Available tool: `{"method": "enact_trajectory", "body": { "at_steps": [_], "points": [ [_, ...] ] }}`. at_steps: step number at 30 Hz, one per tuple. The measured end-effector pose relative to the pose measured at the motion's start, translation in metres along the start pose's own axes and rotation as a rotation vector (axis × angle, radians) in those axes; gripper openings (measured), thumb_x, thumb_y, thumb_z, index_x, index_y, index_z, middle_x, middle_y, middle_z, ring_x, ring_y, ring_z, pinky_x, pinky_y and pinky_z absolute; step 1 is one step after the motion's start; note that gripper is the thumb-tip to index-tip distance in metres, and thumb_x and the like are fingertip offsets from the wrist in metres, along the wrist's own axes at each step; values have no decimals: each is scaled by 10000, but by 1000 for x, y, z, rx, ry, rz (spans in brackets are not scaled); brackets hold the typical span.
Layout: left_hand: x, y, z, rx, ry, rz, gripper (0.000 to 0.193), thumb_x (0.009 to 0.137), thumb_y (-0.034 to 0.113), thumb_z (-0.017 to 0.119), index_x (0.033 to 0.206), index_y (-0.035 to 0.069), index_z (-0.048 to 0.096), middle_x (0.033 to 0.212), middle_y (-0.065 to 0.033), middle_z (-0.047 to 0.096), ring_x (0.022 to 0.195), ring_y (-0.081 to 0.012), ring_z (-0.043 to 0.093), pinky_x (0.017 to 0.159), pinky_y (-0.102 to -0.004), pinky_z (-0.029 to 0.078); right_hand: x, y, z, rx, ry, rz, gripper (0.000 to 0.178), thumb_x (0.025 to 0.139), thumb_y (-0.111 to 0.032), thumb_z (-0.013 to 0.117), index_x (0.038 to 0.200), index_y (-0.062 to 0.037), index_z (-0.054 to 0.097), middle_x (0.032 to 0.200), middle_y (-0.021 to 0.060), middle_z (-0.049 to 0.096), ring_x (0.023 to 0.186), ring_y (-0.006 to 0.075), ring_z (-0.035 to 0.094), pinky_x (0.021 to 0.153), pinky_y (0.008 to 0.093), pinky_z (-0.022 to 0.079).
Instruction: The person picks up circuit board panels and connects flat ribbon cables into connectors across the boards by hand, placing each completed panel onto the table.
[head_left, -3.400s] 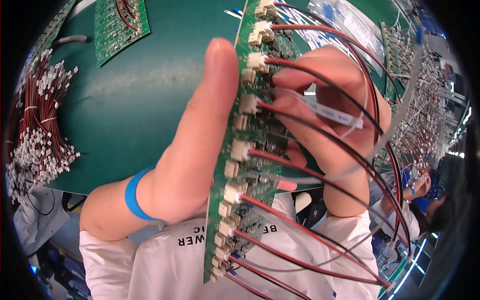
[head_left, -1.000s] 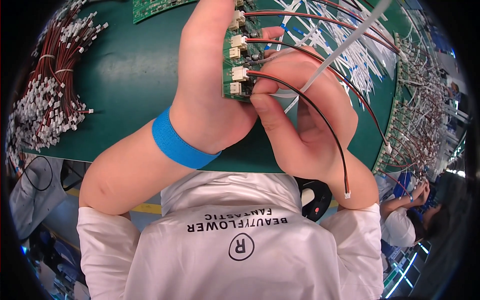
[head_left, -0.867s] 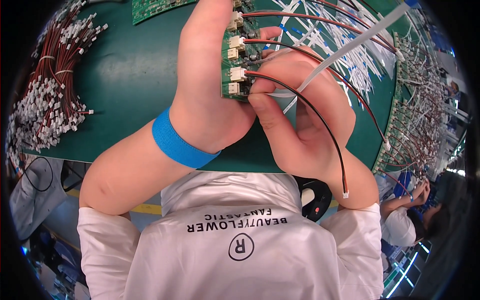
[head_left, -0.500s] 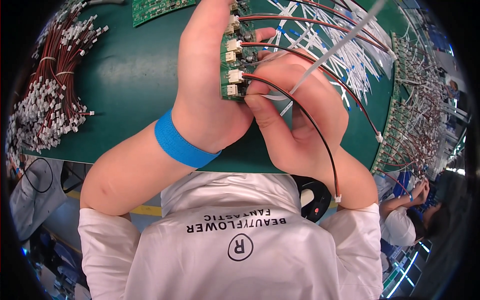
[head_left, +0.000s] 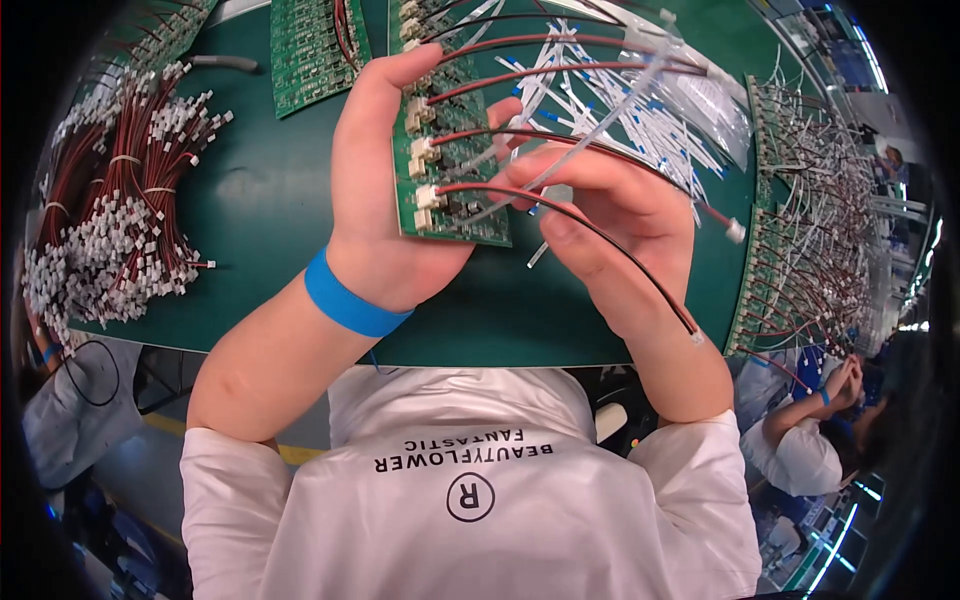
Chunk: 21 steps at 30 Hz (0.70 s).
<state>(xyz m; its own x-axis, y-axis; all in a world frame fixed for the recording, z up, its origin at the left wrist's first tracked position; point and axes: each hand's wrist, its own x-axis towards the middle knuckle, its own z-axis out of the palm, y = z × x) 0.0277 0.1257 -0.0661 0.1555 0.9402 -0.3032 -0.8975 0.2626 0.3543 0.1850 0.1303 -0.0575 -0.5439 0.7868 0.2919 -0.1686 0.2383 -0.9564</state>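
My left hand [head_left: 385, 190] grips a long green circuit board [head_left: 405, 185] along its left side, tilted above the table, thumb near its edge. White connectors [head_left: 428, 197] line the board, and several red-and-black wire leads [head_left: 610, 240] run from them to the right over my right hand. Thin whitish flat cables [head_left: 600, 130] also rise from the board. Just right of the board's near end is my right hand [head_left: 630, 215], thumb and index finger apart beside a flat cable. Its other fingers are partly hidden. A blue band [head_left: 350, 300] circles my left wrist.
Bundled wire leads with white plugs [head_left: 120, 250] lie at left. More green boards [head_left: 310, 60] sit at the far side. White flat cables with blue ends [head_left: 640, 110] are spread beyond my right hand, beside wired boards [head_left: 770, 230]. Another person [head_left: 800, 440] sits at right.
The board and my left hand have shifted left and toward me, with the board face turned more into view. My right thumb and index finger have parted from their pinch on the white flat cable.
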Motion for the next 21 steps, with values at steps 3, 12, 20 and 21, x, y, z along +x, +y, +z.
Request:
{"method": "enact_trajectory", "body": {
  "at_steps": [3, 12, 20, 21],
  "points": [
    [0, -1, 0, -2, 57, 2, 356, 857, 369, 504, 980, 49, 601, 898, -109, 654, 781, -211, 630, 662, -342, 543, 1, -2, 0, 14, -33, 34, 220, 837, 77, 570, 1055, 74, 595, 1009, 177, 615, 953, 251, 619, 854, 342, 489],
    [6, -6, 2, 25, 48, -16, 319, 883, 329, 480, 1022, 65, 594, 906, -109, 648, 802, -212, 617, 633, -347, 524, -6, -5, -5, -291, -76, -196, 142, 827, 120, 545, 936, 61, 615, 898, 184, 647, 777, 216, 615, 682, 282, 496],
    [2, -10, 0, 87, 36, -39, 365, 885, 371, 464, 1020, 56, 589, 880, -108, 642, 749, -214, 611, 595, -343, 530, -7, -9, -1, -484, -143, -383, 107, 844, 26, 588, 947, 35, 616, 854, 141, 661, 767, 199, 616, 758, 360, 476],
    [4, -11, 0, 93, 19, -2, 372, 885, 377, 461, 1023, 56, 588, 877, -108, 641, 737, -211, 609, 578, -335, 530, -7, -7, 0, -484, -143, -382, 107, 844, 26, 588, 947, 35, 616, 854, 141, 661, 767, 199, 616, 758, 360, 476]
  ]
}}
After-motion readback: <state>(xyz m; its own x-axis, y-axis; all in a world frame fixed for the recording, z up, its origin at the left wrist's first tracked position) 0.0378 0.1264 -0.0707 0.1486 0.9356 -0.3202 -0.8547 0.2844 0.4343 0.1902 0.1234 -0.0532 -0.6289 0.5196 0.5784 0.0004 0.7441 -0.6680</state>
